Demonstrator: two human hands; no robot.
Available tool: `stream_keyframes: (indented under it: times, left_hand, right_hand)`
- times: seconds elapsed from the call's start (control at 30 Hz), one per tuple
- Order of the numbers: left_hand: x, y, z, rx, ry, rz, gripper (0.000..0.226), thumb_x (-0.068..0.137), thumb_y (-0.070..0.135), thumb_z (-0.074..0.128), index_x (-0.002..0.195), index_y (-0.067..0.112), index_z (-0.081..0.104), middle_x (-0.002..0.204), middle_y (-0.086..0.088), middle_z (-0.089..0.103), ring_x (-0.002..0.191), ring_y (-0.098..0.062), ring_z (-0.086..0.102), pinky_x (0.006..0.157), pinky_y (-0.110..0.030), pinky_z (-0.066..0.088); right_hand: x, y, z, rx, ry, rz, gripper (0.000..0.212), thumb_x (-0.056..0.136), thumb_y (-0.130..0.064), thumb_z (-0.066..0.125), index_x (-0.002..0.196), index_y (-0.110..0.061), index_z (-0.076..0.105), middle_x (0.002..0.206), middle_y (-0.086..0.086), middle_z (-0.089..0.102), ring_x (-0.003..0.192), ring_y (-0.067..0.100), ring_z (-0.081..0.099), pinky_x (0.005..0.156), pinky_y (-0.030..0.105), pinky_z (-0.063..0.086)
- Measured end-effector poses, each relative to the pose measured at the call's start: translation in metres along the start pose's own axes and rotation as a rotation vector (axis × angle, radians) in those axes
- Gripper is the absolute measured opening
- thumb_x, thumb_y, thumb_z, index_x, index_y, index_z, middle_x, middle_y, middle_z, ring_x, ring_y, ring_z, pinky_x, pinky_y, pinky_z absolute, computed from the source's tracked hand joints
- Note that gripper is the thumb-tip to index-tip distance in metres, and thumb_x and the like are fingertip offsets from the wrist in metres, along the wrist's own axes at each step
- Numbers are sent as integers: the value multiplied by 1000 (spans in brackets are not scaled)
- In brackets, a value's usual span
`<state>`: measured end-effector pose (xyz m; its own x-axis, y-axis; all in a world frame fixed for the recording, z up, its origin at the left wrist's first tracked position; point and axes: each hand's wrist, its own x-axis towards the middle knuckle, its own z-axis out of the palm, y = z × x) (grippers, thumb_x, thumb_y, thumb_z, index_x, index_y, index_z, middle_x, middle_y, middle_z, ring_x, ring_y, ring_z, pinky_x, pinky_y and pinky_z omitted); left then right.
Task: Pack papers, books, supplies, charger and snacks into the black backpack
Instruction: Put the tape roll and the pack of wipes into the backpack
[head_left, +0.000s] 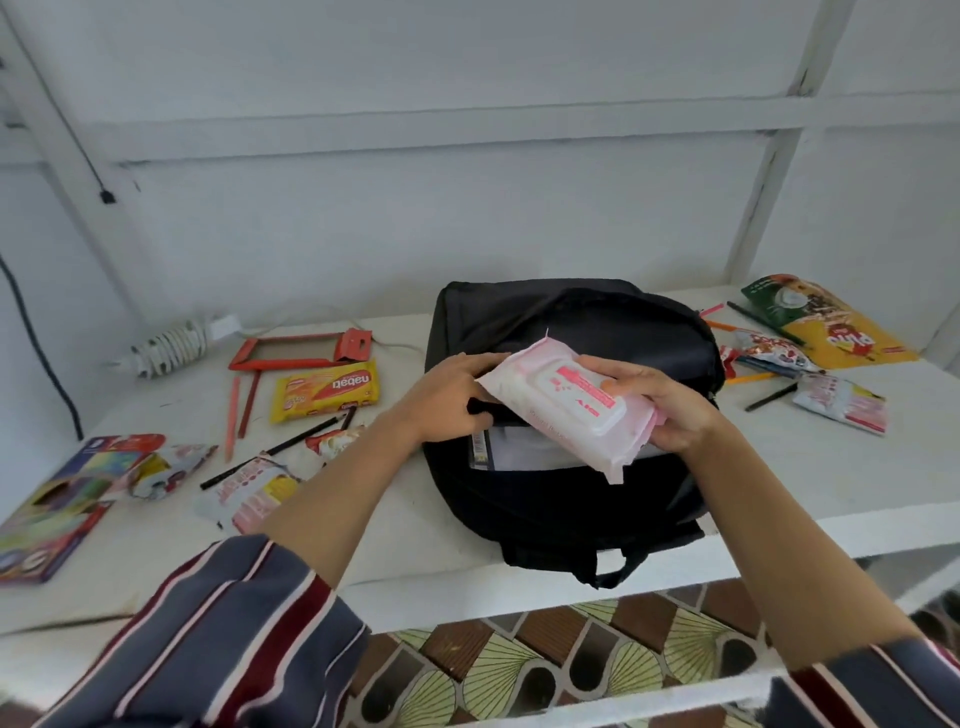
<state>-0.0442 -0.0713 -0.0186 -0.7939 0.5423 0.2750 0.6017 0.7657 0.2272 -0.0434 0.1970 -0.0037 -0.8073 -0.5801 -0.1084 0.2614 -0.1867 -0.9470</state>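
Observation:
The black backpack (566, 499) lies on the white shelf (415, 545) with its main opening unzipped, and white papers (524, 449) show inside. My right hand (670, 402) grips a pink pack of wet wipes (566, 410) just above that opening. My left hand (449, 400) rests at the left rim of the opening, its fingertips touching the pack's left end. A coiled white charger (174, 343) lies at the back left.
Left of the bag lie a yellow wafer packet (327, 389), an orange box frame (296, 351), pencils (275, 452), snack wrappers (249, 491) and a colourful book (62, 504). To the right are more snack packets (826, 322) and pencils (771, 397). Patterned floor tiles (571, 660) show below the shelf.

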Motion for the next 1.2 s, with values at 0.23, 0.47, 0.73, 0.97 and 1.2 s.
stream_keyframes:
  times: [0.23,0.47,0.73,0.97,1.2]
  left_hand:
    - [26,13,-40,-33,64,-181,30,86,12,56,112,20,68,140,1,47,125,-16,44,106,-30,31]
    - [30,16,-47,-90,69,-221,29,86,11,57,112,16,69,137,0,49,124,-16,45,105,-25,30]
    - [28,16,-45,-132,74,-225,28,87,14,57,112,17,68,138,2,48,124,-14,44,106,-26,30]
    - [26,15,-46,-158,70,-216,30,87,12,58,115,18,67,140,0,47,127,-15,42,109,-30,29]
    - [23,15,-46,-191,63,-206,34,85,13,62,117,20,65,141,1,44,129,-15,39,110,-31,29]
  right_hand:
    - [-18,21,3,-67,2,161,76,50,-13,87,120,-6,60,108,14,68,90,24,69,69,29,57]
    - [5,46,45,160,370,7,38,87,5,53,125,-3,54,104,13,65,89,23,64,76,32,55]
    - [18,48,63,-1024,455,9,46,96,-26,47,141,-18,40,146,13,35,136,27,29,109,32,22]
    - [-3,46,52,-1310,164,-157,56,78,-29,74,129,-30,54,139,8,41,129,29,34,109,37,24]
    - [10,62,59,-1421,218,-194,47,92,-25,56,137,-31,44,153,7,25,137,33,23,113,43,23]
